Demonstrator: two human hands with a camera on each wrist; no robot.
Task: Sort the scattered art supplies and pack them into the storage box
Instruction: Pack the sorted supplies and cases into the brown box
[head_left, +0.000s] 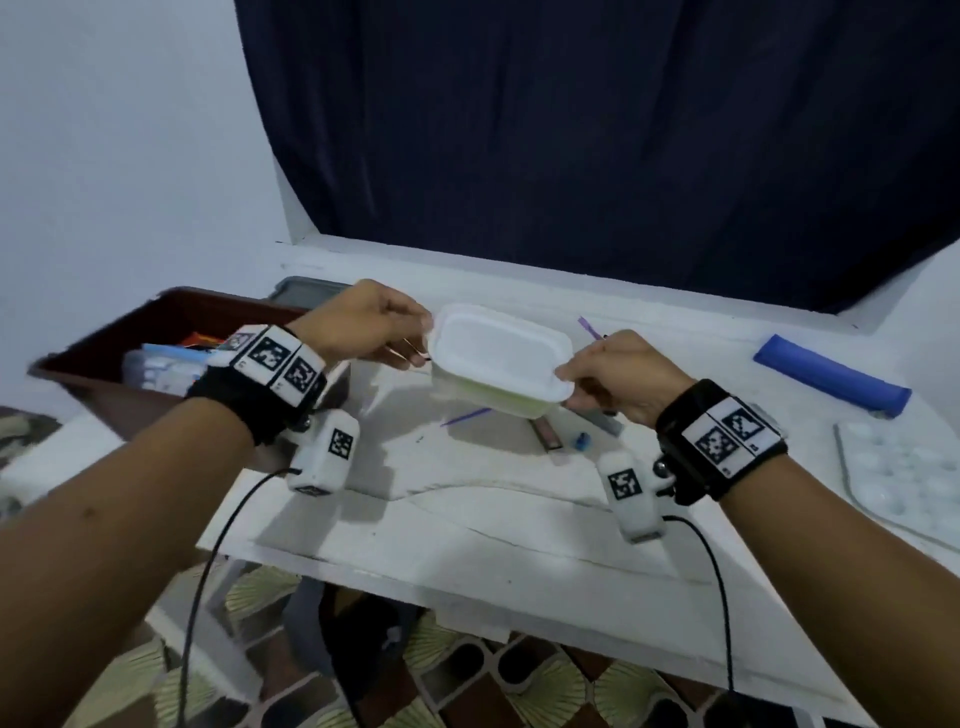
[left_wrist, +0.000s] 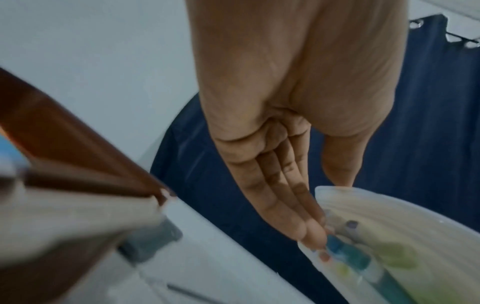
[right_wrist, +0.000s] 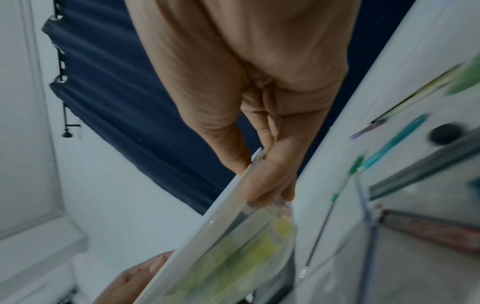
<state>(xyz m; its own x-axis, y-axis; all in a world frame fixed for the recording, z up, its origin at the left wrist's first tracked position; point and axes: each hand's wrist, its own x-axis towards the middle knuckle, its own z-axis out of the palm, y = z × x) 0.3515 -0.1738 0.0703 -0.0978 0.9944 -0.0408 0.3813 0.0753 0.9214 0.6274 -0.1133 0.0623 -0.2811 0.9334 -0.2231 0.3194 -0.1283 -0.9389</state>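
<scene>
A white-lidded, translucent plastic container (head_left: 498, 358) hangs level above the table, held at both ends. My left hand (head_left: 415, 340) pinches its left end, thumb on the lid. My right hand (head_left: 567, 385) pinches its right corner. The left wrist view shows the fingers (left_wrist: 309, 232) under the container's rim (left_wrist: 384, 214), with coloured pieces blurred inside. In the right wrist view my thumb and fingers (right_wrist: 262, 185) clamp the lid edge (right_wrist: 223, 222), with yellow-green contents below. The brown storage box (head_left: 98, 358) stands open at the left with several items inside.
On the white table (head_left: 467, 530) lie a blue roll (head_left: 831, 379), a paint palette (head_left: 909, 483), two purple sticks (head_left: 467, 415), a brown bar (head_left: 545, 434), a small blue cap (head_left: 582, 440) and a grey ruler (head_left: 605, 422). A dark curtain (head_left: 571, 130) hangs behind.
</scene>
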